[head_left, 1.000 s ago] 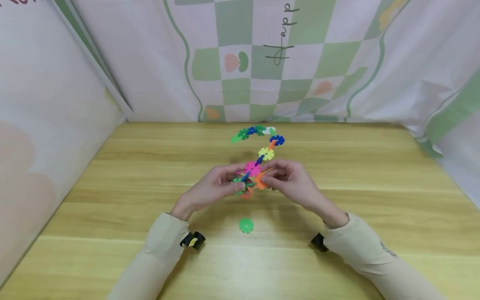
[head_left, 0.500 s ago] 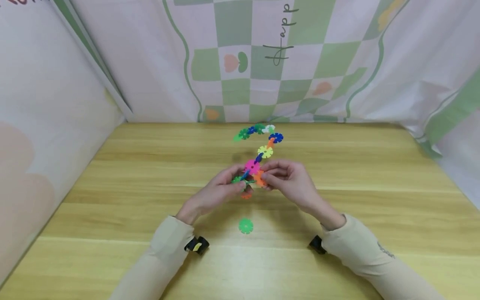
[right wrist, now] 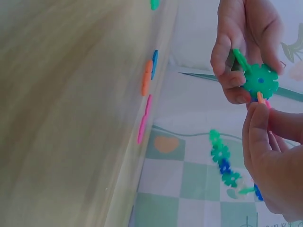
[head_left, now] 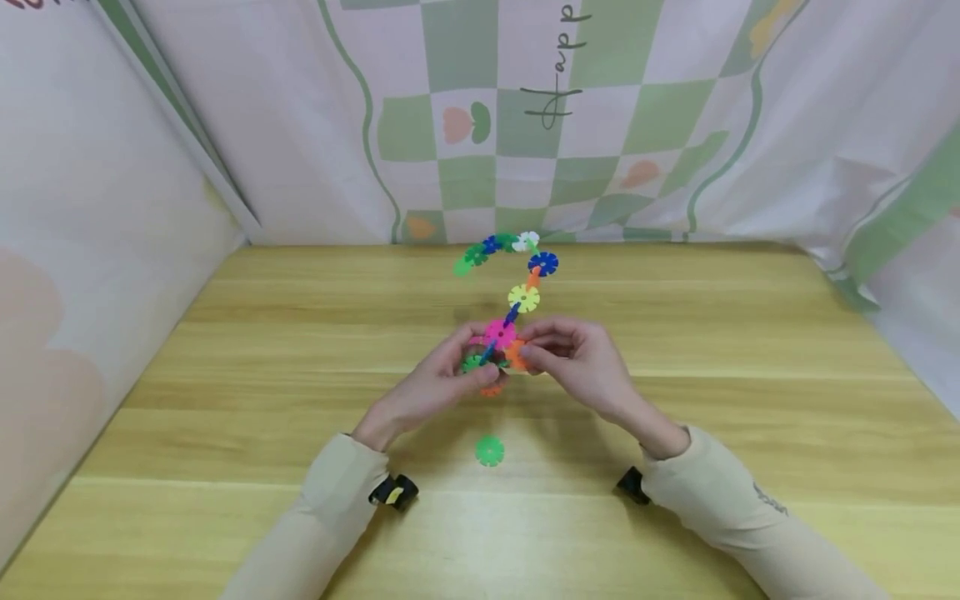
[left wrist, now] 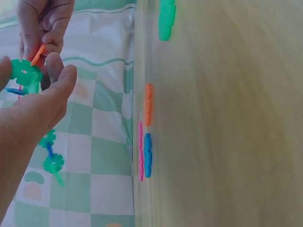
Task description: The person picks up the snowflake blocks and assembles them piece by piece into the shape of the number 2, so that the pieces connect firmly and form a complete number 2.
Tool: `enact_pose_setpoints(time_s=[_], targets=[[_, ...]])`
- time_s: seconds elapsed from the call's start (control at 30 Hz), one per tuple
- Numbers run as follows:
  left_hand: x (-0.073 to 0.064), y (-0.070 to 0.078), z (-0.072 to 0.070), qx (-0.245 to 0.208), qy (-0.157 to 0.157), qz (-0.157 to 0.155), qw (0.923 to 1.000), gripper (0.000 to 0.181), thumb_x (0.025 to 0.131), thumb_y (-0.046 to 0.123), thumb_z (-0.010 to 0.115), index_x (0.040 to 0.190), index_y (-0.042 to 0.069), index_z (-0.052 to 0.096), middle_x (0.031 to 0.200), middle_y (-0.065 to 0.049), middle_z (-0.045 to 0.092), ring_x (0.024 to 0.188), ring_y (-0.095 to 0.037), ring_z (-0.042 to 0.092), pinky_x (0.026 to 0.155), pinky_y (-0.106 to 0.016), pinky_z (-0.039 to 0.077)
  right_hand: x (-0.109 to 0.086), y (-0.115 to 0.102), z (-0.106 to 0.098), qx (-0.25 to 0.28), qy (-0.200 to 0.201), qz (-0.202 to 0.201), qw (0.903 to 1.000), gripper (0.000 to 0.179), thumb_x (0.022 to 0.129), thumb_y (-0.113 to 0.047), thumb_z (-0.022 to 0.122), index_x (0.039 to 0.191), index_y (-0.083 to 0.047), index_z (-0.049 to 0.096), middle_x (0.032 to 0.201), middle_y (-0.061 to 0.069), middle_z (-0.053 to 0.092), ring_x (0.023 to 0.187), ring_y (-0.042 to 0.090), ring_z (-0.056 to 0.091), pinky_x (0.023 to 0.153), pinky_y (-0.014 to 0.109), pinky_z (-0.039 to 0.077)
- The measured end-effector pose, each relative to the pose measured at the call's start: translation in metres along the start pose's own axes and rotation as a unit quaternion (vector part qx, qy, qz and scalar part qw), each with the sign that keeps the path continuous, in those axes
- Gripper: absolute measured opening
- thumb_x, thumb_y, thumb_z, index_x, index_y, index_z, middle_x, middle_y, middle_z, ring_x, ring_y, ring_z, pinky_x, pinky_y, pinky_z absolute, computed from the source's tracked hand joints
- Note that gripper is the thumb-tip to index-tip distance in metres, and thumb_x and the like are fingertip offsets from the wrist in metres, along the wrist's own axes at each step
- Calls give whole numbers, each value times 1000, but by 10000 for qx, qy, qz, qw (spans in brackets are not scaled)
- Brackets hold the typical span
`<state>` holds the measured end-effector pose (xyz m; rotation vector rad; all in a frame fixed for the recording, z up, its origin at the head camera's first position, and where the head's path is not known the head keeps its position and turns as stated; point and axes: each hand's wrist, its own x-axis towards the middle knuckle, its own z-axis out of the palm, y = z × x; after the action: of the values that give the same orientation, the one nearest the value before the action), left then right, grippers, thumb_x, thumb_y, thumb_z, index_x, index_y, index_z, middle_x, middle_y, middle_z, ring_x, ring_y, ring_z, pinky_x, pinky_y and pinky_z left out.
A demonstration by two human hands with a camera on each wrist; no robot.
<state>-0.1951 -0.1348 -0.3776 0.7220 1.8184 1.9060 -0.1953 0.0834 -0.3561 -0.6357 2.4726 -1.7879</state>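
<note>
A curved chain of interlocking snowflake discs rises from my hands, with a pink disc (head_left: 500,334), a yellow disc (head_left: 523,297) and a dark blue disc (head_left: 543,264) along it. My left hand (head_left: 423,379) holds the chain's near end, thumb and fingers around a green disc (right wrist: 261,81). Between the thumb and fingertips of my right hand (head_left: 585,360) is an orange disc (head_left: 516,355). In the right wrist view this orange disc (right wrist: 260,97) meets the lower edge of the green disc. Fingers partly hide the joint.
On the wooden table (head_left: 262,350) a loose light green disc (head_left: 490,451) lies in front of the hands. Orange (left wrist: 148,105), pink (left wrist: 140,151) and blue (left wrist: 148,155) discs also lie on it. A checkered curtain (head_left: 465,183) hangs behind the table.
The far part of the chain has swung slightly up and left. My left hand has shifted a little right, while my right hand stays nearly in place on the orange disc.
</note>
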Motion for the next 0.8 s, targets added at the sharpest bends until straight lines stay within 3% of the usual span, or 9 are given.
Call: enact_pose_setpoints(time_s=[0.17, 0.33, 0.57, 0.8], targets=[[2, 0, 1, 219, 307, 222, 9990, 47, 91, -2, 61, 135, 4, 43, 127, -15, 54, 115, -25, 55, 88, -39, 52, 1, -1, -2, 26, -74, -100, 9999, 13, 90, 1, 64, 103, 4, 67, 93, 16, 70, 76, 16, 67, 70, 30, 56], [3, 1, 5, 206, 466, 400, 9979, 48, 86, -11, 63, 130, -1, 46, 122, -20, 55, 111, -26, 56, 85, -38, 54, 1, -1, -5, 107, -145, -92, 9998, 15, 90, 0, 64, 104, 5, 67, 92, 16, 69, 77, 15, 67, 72, 34, 56], [4, -2, 5, 373, 531, 437, 9969, 47, 86, -9, 64, 129, 1, 47, 122, -18, 56, 112, -26, 56, 86, -37, 53, 1, 1, -5, 114, -174, 20, 9998, 15, 90, 1, 63, 105, 5, 66, 92, 17, 69, 76, 16, 67, 73, 38, 57], [3, -4, 3, 181, 370, 461, 9981, 48, 89, -10, 60, 133, 0, 43, 119, -22, 58, 109, -46, 56, 88, -53, 50, 2, 1, -4, 47, -163, 153, 9997, 14, 89, 2, 64, 103, 6, 66, 88, 16, 69, 76, 25, 68, 70, 34, 57]])
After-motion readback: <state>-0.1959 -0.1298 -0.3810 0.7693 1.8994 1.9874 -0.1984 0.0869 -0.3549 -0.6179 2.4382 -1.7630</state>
